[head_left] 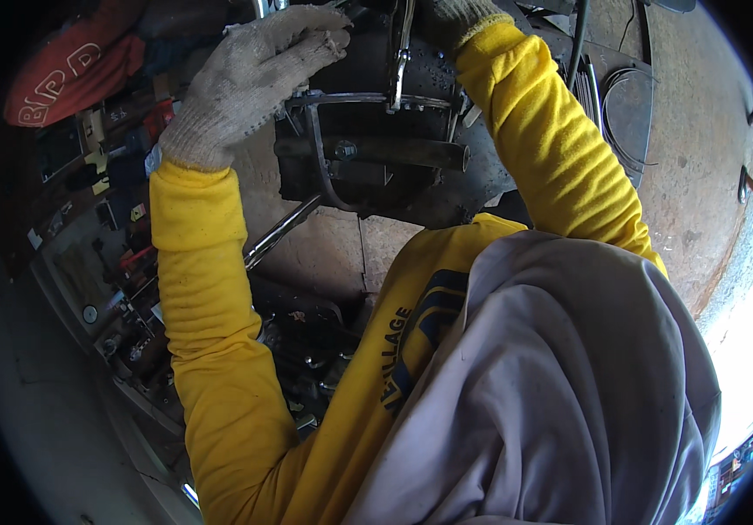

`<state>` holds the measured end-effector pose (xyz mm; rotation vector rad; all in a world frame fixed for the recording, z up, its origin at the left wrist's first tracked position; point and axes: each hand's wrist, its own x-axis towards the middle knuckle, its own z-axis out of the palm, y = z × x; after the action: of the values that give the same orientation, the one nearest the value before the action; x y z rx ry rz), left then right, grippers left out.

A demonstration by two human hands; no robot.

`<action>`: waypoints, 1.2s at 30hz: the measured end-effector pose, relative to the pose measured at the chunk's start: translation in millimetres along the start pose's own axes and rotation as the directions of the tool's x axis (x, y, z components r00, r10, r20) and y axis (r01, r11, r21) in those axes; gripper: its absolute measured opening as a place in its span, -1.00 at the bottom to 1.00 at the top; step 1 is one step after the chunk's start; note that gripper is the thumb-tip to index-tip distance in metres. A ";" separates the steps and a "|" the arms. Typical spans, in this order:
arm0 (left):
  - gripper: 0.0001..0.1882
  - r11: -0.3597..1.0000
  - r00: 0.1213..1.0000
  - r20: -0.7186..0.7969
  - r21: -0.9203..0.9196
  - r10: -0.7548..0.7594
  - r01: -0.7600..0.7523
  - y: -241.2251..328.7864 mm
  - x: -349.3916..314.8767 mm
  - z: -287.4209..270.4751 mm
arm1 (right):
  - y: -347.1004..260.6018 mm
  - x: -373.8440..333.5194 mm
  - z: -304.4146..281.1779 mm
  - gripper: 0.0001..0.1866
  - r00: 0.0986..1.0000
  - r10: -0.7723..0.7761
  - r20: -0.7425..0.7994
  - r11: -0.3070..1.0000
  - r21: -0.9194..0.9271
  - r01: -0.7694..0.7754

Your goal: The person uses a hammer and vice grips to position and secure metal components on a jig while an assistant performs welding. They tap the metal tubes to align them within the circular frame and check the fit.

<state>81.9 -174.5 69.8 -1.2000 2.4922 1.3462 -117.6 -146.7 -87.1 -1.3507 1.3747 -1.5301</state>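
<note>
Grey cloth [560, 394], gloved hands on black metal frame [368, 131]

Perhaps yellow labels [97, 162], cluttered left shelf [70, 219]

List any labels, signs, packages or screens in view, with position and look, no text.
Red cloth, upper left: pale lettering.
Shirt print, yellow chest, centre: dark blue lettering and emblem.
Small tags on the cluttered bench, left: yellowish scraps, too small to tell more.
No screens or packages seen.
</note>
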 end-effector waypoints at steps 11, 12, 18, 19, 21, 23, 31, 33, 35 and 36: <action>-0.51 0.899 0.978 0.168 0.436 -0.127 0.042 20.2 58.3 34.2 | 7.1 10.6 7.3 -0.49 0.998 0.063 -0.023 0.813 -0.579 -0.065; -0.48 0.917 0.959 0.173 0.370 -0.224 0.148 25.2 58.9 34.7 | 10.9 13.8 6.2 -0.47 0.998 0.069 -0.011 0.792 -0.608 -0.062; -0.53 0.932 0.923 0.176 0.194 -0.341 0.307 54.7 50.2 34.1 | -5.8 12.0 1.7 -0.51 0.978 0.201 0.057 0.691 -0.716 -0.100; -0.56 0.927 0.930 0.154 0.233 -0.332 0.293 53.6 50.7 35.9 | -7.6 10.2 0.2 -0.54 0.981 0.182 0.070 0.699 -0.711 -0.079; -0.60 0.923 0.941 0.138 0.280 -0.309 0.263 46.8 55.0 42.4 | 18.5 16.4 3.6 -0.57 0.994 0.107 -0.010 0.720 -0.689 -0.084; -0.65 0.947 0.961 0.110 0.229 -0.253 0.223 4.4 56.7 47.0 | 41.4 22.0 21.8 -0.60 0.998 0.034 -0.057 0.757 -0.650 -0.063; -0.63 0.790 0.986 0.040 0.604 -0.162 0.105 23.3 40.8 41.5 | -2.5 -0.3 -35.3 -0.56 0.890 0.453 0.050 0.891 0.012 -0.454; -0.66 0.629 0.902 0.197 0.659 0.384 -0.412 -9.3 19.4 25.8 | -14.3 -24.8 -52.3 -0.56 0.885 0.464 0.021 0.834 0.325 -0.445; -0.68 0.372 0.786 0.333 0.741 0.521 -0.560 -8.0 2.4 21.8 | -15.7 -52.5 -74.5 -0.56 0.871 0.491 -0.021 0.700 0.604 -0.380; -0.69 0.072 0.649 0.473 0.773 0.596 -0.630 -4.5 -4.5 19.7 | -14.4 -67.9 -85.3 -0.56 0.881 0.469 -0.059 0.688 0.650 -0.322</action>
<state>82.4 -158.7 56.5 0.2361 2.9921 -0.2871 -180.7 -56.7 -82.8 -0.4327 1.0348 -1.6454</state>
